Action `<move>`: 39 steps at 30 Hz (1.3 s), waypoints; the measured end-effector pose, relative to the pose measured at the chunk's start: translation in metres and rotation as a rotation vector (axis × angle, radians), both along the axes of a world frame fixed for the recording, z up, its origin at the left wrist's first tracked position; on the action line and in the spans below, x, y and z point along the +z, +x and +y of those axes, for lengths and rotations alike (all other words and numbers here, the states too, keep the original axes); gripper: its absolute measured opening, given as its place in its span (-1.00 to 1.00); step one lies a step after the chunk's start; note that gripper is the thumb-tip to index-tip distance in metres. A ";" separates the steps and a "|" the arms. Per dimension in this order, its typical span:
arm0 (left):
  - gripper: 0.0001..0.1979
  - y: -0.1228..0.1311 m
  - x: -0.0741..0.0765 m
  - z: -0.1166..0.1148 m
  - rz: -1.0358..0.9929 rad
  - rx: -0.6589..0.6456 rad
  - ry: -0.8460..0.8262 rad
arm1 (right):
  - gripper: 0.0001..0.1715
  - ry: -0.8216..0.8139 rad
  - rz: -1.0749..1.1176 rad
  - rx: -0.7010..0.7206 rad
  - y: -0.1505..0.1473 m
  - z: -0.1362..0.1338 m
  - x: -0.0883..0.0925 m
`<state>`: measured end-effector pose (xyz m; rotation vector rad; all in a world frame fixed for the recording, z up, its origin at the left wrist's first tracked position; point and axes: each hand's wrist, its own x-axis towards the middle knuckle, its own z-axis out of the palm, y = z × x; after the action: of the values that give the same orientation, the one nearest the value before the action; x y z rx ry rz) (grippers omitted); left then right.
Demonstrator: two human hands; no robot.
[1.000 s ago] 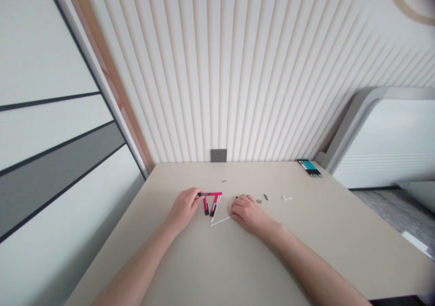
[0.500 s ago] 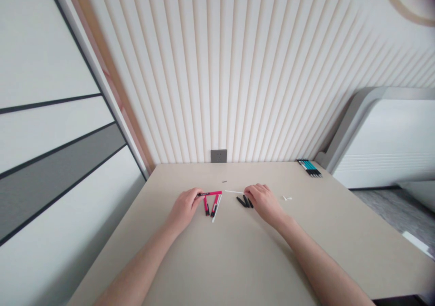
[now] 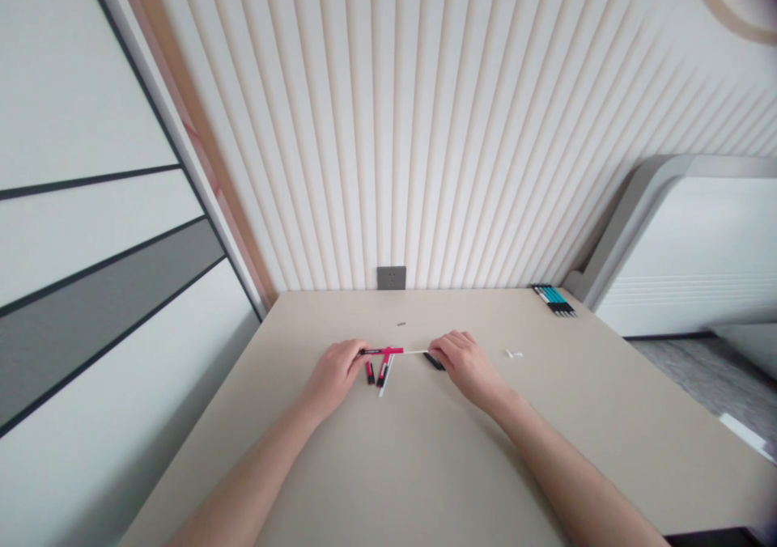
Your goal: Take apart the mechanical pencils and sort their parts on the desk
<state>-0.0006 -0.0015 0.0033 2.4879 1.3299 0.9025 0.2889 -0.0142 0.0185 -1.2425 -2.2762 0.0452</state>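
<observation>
My left hand (image 3: 333,373) is closed on the black end of a pink pen barrel (image 3: 388,351), held level above the table. Between the fingertips of my right hand (image 3: 462,361) is a thin white pen refill (image 3: 415,352). Its left tip meets the barrel's right end; whether it is inside I cannot tell. Below the barrel lie two more pink-and-black pen parts, one short (image 3: 370,373) and one longer (image 3: 384,369), with a thin white stick (image 3: 386,381) alongside. Black pen caps (image 3: 434,362) lie partly hidden under my right hand.
Several teal-and-black pens (image 3: 554,300) lie side by side at the back right of the beige table (image 3: 388,466). Small white pieces (image 3: 513,354) rest right of my right hand. A small grey piece (image 3: 401,324) lies near the wall socket (image 3: 392,277).
My left hand has shifted the pink barrel slightly right and toward me. My right hand has moved left with the refill, closing the gap between them and covering more of the black caps.
</observation>
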 end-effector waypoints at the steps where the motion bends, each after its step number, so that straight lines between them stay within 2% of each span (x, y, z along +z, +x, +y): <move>1: -0.86 -0.001 0.000 0.000 -0.003 0.017 -0.005 | -0.79 0.005 0.007 -0.021 0.002 0.001 0.000; 7: -0.86 -0.003 0.002 0.002 -0.019 0.063 -0.042 | -0.80 0.026 0.011 -0.092 0.008 0.005 -0.001; 32: -0.84 -0.001 0.005 -0.002 -0.083 0.056 -0.076 | -0.76 0.001 0.026 -0.082 0.007 0.003 0.001; 39: -0.83 -0.001 0.007 -0.001 -0.041 0.034 -0.062 | -0.75 -0.009 0.049 -0.079 0.007 0.005 0.000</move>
<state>-0.0019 -0.0027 0.0099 2.3950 1.3697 0.9000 0.2964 -0.0096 0.0190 -1.3201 -2.1859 0.0569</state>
